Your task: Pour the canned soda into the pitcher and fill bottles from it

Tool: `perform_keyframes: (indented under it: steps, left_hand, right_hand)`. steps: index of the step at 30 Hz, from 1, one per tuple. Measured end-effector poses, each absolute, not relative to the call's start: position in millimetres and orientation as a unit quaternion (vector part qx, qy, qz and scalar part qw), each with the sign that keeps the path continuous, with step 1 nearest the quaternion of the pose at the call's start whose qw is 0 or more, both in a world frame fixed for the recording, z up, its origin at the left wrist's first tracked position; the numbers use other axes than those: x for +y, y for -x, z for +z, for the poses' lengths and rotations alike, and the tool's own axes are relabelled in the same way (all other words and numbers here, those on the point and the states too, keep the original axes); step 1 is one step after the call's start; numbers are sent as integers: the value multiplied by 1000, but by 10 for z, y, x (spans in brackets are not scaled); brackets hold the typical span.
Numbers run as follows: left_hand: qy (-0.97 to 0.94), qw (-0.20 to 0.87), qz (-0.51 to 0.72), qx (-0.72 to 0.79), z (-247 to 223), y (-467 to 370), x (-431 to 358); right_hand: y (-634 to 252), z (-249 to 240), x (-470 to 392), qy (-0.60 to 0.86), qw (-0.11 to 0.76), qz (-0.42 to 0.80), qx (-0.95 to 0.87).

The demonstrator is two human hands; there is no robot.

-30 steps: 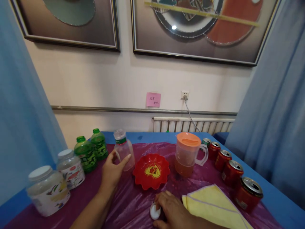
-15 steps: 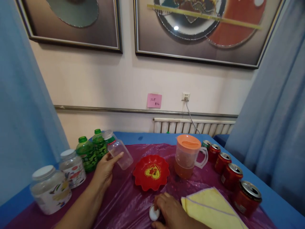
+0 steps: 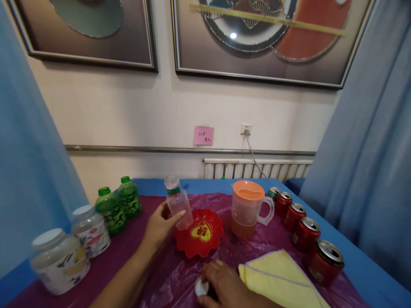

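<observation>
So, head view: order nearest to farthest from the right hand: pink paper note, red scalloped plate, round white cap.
1. Round white cap, touching the right hand.
2. Red scalloped plate, beyond the hand.
3. Pink paper note, on the wall.

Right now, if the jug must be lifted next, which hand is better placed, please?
Probably the right hand: the jug stands ahead of it, handle pointing right. The left hand holds the bottle; the right is just at a small white cap.
</observation>
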State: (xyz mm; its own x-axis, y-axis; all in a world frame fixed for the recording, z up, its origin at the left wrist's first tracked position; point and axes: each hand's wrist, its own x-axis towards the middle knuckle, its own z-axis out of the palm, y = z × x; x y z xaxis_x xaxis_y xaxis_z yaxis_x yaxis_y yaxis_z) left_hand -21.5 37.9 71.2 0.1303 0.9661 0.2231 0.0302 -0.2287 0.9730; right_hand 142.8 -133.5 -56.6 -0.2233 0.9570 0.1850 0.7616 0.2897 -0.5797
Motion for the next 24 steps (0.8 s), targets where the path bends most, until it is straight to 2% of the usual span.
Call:
perform_keyframes:
  steps: [5,8,13,15,17,20,24]
  left_hand:
    - [-681,341,494,419,468,-77,311]
    - [-708,261,488,439,332,-80,322]
    - [-762,165,480,401,181,35,355]
    - [-781,150,468,386,142,62,362]
    - [-788,150,456,385,104,67,366]
    - [-799,165,434,383,48,51,371]
    - [-794,180,422,399,-2,37,369]
  right_hand:
    - [-1485,-471,-1365,516,316,153,-782]
    - [-1625,-188,-1543,470,417,109,-770]
    - [-2204,156,-1826,571,613,-14,-546]
    - [-2534,149,-1806,608,661,-66,-434]
    - [-2845,101,-1703,621,705,-64,-336]
    - [-3165,46,-1483,634,733,10,-248]
    - [-3290,67,-1263,651,696,72,-296]
